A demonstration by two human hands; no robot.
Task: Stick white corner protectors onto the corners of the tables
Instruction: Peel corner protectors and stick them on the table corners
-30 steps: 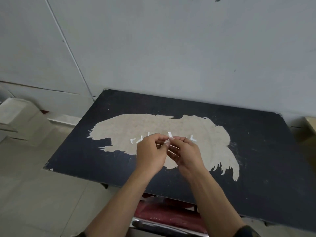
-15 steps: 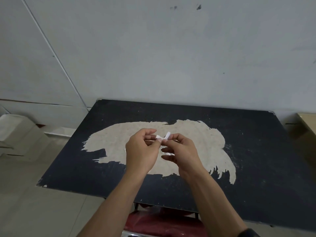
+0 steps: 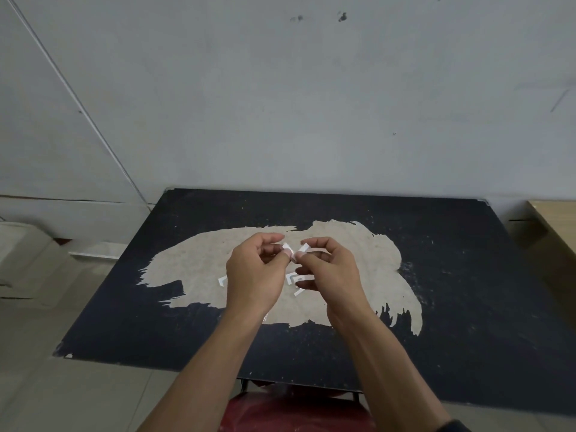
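Above the middle of the black table (image 3: 467,275), the left hand (image 3: 254,275) and right hand (image 3: 330,275) meet at the fingertips. Each pinches one end of a small white corner protector (image 3: 304,246) between thumb and forefinger. The remaining fingers curl loosely, and spare protectors (image 3: 292,277) lie on the table just beneath the hands.

The room was dimly and evenly lit, a soft greyish light from overhead with no hard shadows anywhere. The wall (image 3: 280,104) looked flat and dull, and the matt black table (image 3: 467,275) gave off no glare. The centre was fairly sharp. Toward the edges the view stretched, the wall seam (image 3: 94,132) leaning steeply and the table's sides splaying outward.
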